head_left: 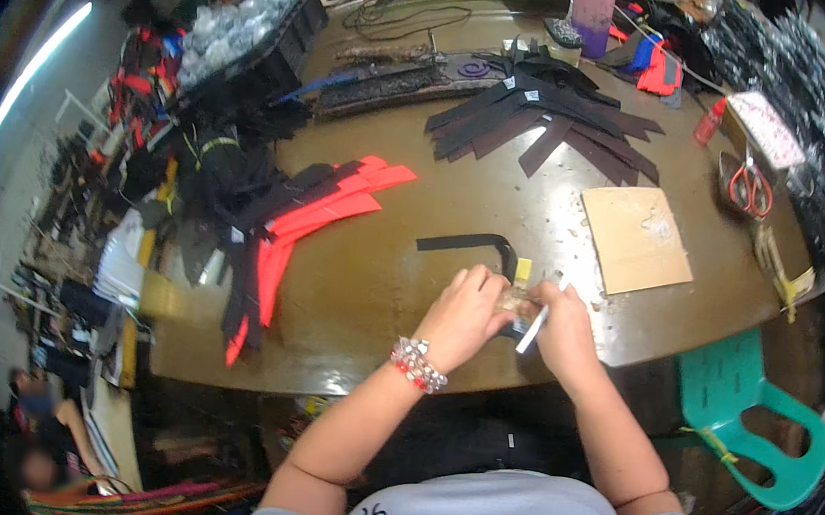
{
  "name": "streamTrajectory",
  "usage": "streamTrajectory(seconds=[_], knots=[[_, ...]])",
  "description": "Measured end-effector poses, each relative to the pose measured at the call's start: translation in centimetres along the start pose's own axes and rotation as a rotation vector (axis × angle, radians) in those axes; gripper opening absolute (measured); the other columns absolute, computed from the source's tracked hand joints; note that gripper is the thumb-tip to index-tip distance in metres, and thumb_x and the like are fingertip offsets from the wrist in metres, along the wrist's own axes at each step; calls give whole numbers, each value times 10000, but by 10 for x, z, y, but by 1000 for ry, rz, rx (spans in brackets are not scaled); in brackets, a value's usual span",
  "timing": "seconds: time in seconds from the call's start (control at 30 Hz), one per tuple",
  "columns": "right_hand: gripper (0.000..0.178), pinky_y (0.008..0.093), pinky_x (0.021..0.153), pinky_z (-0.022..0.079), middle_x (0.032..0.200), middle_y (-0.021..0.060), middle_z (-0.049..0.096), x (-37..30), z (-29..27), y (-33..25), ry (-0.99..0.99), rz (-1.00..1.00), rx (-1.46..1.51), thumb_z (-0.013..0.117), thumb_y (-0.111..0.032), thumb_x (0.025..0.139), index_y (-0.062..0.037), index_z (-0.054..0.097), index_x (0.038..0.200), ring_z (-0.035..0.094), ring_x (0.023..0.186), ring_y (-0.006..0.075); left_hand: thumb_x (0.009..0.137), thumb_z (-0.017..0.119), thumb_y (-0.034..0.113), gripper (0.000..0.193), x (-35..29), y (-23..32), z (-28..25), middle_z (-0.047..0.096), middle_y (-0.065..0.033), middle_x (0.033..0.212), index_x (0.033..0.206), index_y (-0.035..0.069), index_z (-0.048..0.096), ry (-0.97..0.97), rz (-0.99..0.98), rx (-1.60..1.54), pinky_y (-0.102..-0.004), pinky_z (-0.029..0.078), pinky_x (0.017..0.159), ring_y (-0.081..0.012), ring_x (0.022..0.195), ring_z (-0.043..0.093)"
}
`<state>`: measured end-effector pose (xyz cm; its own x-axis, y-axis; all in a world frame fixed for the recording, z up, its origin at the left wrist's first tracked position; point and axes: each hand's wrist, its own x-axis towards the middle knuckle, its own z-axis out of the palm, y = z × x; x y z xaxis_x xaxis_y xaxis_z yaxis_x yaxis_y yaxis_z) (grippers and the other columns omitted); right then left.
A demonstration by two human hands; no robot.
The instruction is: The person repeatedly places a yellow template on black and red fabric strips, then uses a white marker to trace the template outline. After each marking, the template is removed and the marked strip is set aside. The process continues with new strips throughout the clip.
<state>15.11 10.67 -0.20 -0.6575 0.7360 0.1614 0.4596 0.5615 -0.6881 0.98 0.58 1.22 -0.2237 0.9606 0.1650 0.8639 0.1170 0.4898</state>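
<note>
A narrow black strip (464, 243), seemingly fabric, lies on the table in a hooked curve. Its near part runs in between my hands. My left hand (467, 314), a beaded bracelet at its wrist, is closed with bent fingers and thumb at the strip. Close beside it, my right hand (566, 334) grips a thin white stick-like tool (531, 332), whose exact kind I cannot make out. Some small brownish thing is partly hidden between the fingers. A small yellow piece (523, 269) lies just beyond the fingertips.
Red and black strips (333, 199) lie left; a dark strip pile (547, 121) sits farther back. Right are a cardboard sheet (637, 241), red-handled scissors (750, 188) and a red bottle (710, 122). A purple-pink bottle (592, 15) stands behind. A green plastic chair (752, 419) touches the right side.
</note>
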Motion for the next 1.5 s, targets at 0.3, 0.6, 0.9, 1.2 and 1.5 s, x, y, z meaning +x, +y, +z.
streamTrajectory(seconds=[0.3, 0.6, 0.9, 1.2, 1.5], knots=[[144, 432, 745, 511, 905, 203, 627, 0, -37, -19, -41, -37, 228, 630, -39, 853, -32, 662, 994, 641, 847, 381, 744, 786, 158, 367, -14, 17, -32, 587, -110, 957, 1046, 34, 619, 250, 6, -65, -390, 488, 847, -286, 916, 591], [108, 481, 776, 507, 921, 233, 614, -10, -11, -9, -177, -63, 36, 647, -80, 808, -7, 634, 886, 628, 890, 421, 817, 711, 165, 357, -31, 15, 15, 550, -157, 1044, 1111, 3, 587, 77, -103, 19, -422, 451, 886, -344, 991, 529], [303, 469, 838, 483, 1001, 245, 561, 4, 0, 1, 11, -242, -28, 667, -80, 806, 30, 602, 1081, 568, 975, 409, 848, 649, 121, 376, -6, 6, 26, 507, -156, 1126, 1184, 9, 522, 119, -60, 140, -453, 426, 897, -343, 1028, 500], [342, 458, 779, 496, 957, 204, 560, 7, 5, 14, -192, -364, -175, 593, -145, 877, -24, 569, 1196, 587, 913, 369, 850, 665, 184, 324, 22, -11, -3, 463, -149, 1250, 1147, 85, 584, 60, -26, 230, -467, 411, 947, -352, 1148, 464], [174, 306, 586, 475, 718, 102, 607, 74, -20, 28, -271, 94, 547, 648, -189, 871, -38, 566, 896, 587, 650, 156, 763, 767, 271, 227, 41, -26, 36, 249, -154, 1504, 938, 192, 648, 327, -210, 14, -672, 126, 1105, -447, 1429, 158]])
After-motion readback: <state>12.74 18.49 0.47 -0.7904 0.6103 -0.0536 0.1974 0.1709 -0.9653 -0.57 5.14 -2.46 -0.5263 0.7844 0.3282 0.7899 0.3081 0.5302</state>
